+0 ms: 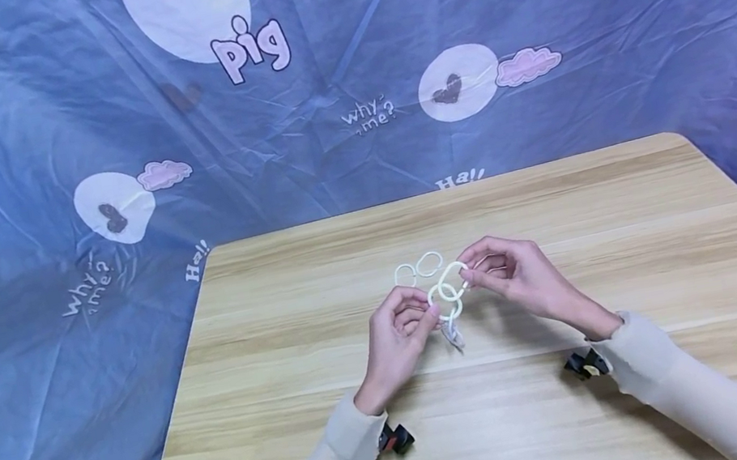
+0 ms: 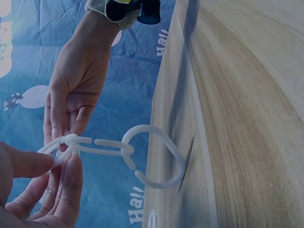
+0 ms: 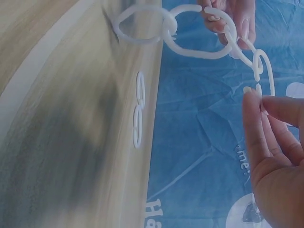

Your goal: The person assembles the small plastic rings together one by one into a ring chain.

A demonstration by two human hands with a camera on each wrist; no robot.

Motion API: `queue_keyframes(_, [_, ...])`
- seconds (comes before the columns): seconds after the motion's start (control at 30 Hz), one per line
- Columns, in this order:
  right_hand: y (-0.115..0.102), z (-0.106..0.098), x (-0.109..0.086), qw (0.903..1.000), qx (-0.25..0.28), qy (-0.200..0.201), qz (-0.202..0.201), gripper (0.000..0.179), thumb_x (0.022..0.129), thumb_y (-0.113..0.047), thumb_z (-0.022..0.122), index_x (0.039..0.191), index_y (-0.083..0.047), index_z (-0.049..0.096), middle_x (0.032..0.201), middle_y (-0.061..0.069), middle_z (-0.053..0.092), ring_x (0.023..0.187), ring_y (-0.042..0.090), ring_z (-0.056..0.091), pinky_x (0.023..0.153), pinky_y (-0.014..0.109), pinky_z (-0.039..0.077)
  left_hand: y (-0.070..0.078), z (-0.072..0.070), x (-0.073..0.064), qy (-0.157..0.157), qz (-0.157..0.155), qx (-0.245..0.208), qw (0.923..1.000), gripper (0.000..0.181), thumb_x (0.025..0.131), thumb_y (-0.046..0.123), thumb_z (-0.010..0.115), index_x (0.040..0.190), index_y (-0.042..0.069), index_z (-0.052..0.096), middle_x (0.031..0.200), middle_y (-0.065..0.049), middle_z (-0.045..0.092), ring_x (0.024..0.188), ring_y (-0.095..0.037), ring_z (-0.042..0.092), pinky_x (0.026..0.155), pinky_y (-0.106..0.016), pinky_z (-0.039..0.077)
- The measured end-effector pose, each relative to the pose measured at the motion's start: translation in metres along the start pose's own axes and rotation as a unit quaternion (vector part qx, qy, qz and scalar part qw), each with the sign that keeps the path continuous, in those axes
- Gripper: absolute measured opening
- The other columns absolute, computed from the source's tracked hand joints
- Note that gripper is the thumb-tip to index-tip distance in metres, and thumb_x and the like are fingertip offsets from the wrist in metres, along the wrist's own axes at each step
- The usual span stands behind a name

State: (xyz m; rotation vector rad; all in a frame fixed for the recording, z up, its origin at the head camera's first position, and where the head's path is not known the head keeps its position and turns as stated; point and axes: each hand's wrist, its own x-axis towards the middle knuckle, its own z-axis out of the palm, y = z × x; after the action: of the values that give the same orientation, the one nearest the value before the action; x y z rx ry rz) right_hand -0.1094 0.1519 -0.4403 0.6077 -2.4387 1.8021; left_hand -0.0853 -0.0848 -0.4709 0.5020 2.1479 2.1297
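My left hand (image 1: 395,336) pinches a white plastic C-shaped link (image 1: 429,299) between thumb and fingers. With thumb and fingertips, my right hand (image 1: 529,280) pinches another such link (image 3: 271,69), which is hooked through the one in the left hand. In the right wrist view, a small gap in this link shows close to the right fingertips. From the left hand's link hangs a third link (image 3: 199,54), and a further link (image 2: 179,152) dangles from its end. Both hands are raised above the table, close together.
Two loose white links, one nearer the left (image 1: 404,266) and one beside it (image 1: 428,254), lie on the wooden table (image 1: 296,407) beyond the hands. A blue printed cloth (image 1: 324,147) hangs behind the table. Each wrist carries a small black camera.
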Motion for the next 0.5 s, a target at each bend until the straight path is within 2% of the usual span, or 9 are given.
queue_keyframes(0.17, [-0.0002,0.001,0.0009,1.0,0.004,-0.002,0.004,0.024,0.092,0.001,0.075,0.116,0.001,0.069,0.102,0.027,0.074,0.081,0.014,0.077,0.079,0.037,0.068,0.0002,0.0009,0.0021,-0.003,0.008,-0.003,1.0,0.027,0.095,-0.001,0.071,0.115,-0.013,0.059,0.106,-0.028,0.068,0.085,-0.007,0.07,0.083,-0.027,0.067])
queue_keyframes(0.33, [-0.0005,0.003,-0.0003,0.9998,0.003,-0.002,0.019,0.024,0.091,-0.001,0.077,0.114,-0.002,0.07,0.101,0.025,0.075,0.083,0.024,0.078,0.079,0.034,0.068,0.0011,0.0015,0.0016,-0.008,0.006,-0.002,0.9999,0.024,0.095,-0.002,0.071,0.114,-0.01,0.06,0.108,-0.028,0.069,0.086,-0.009,0.07,0.084,-0.027,0.067])
queue_keyframes(0.5, [0.0001,0.0058,-0.0007,0.9995,0.009,-0.002,0.031,0.023,0.092,0.002,0.075,0.114,-0.001,0.07,0.101,0.028,0.074,0.081,0.016,0.078,0.078,0.036,0.068,0.0016,0.0015,0.0011,-0.009,0.001,-0.001,1.0,0.024,0.094,-0.004,0.07,0.114,-0.01,0.06,0.11,-0.026,0.068,0.088,-0.01,0.071,0.085,-0.03,0.067])
